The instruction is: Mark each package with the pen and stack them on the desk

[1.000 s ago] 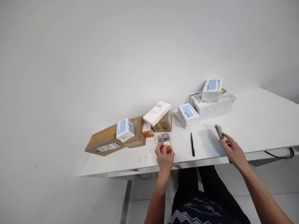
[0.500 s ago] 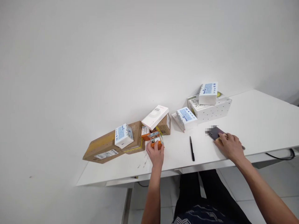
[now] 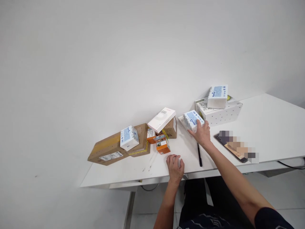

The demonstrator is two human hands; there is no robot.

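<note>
My right hand (image 3: 202, 133) spans the near side of a white-and-blue pack of tissues (image 3: 192, 117), thumb at its left and fingers at its right. The pack rests on the table, partly on a white flat thing (image 3: 182, 121). My left hand (image 3: 175, 167) lies by the table's front edge with its fingers curled. Something small and pale shows between thumb and fingers, too hidden to name. Just beyond it stands a small orange box (image 3: 162, 144). A black pen (image 3: 199, 157) lies under my right wrist. To the right is a phone (image 3: 217, 136), partly blurred out.
Brown cartons (image 3: 105, 148) stand at the left with another tissue pack (image 3: 129, 137) on top. A white box (image 3: 162, 119) tilts on a smaller carton (image 3: 172, 128). At the back right, a large white box (image 3: 221, 114) carries a third tissue pack (image 3: 217, 96). The white table (image 3: 267, 127) meets the wall.
My right hand has left the phone and moved left to the tissue pack. My left hand has let go of the orange box and drawn back to the right, fingers curled.
</note>
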